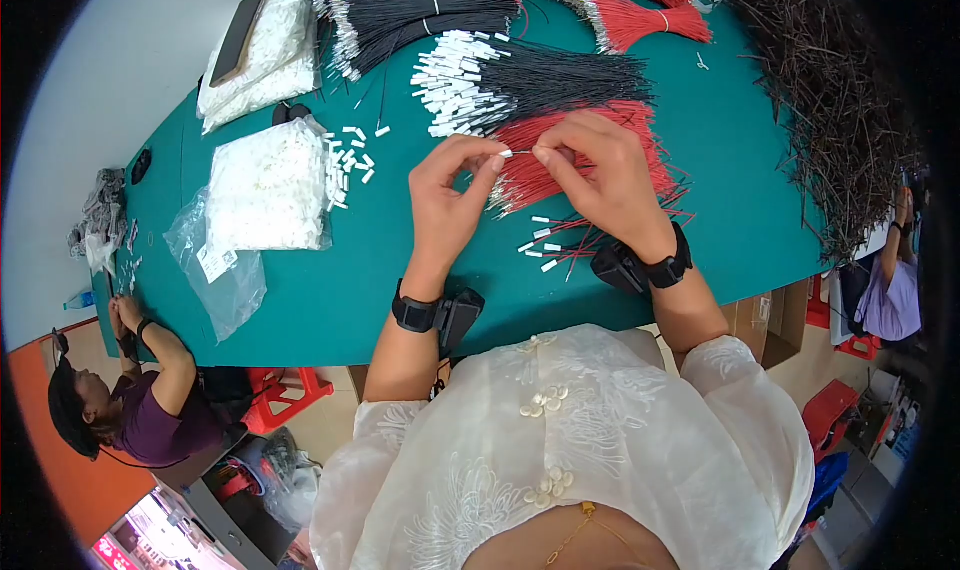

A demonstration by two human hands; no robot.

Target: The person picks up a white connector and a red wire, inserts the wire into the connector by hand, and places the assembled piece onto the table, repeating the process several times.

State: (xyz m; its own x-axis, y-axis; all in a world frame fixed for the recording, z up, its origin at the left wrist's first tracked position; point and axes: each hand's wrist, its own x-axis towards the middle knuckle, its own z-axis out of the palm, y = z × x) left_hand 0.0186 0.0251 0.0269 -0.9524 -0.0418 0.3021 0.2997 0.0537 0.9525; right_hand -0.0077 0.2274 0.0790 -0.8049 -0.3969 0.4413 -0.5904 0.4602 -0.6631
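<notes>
Between the thumb and index finger of my left hand point(446, 198) is a small white plastic connector housing point(506, 153). My right hand point(611, 176) pinches a thin wire point(525, 151) whose end meets the housing; how far it goes in is too small to tell. Under both hands lies a pile of red wires point(525, 180) with bare metal tips at the left. Beyond it, black wires point(570, 71) carry white housings point(465, 82) on their left ends. Several loose wires with white housings point(551, 247) rest below my right hand.
Loose white housings point(349, 161) lie beside a clear bag of housings point(266, 187) on the green tabletop point(315, 292). A phone point(241, 35) rests on another bag point(277, 37). Bundled black wires point(442, 11), red bundles point(645, 22) and a dark wire heap point(832, 112) surround the workspace. A person point(157, 397) sits left.
</notes>
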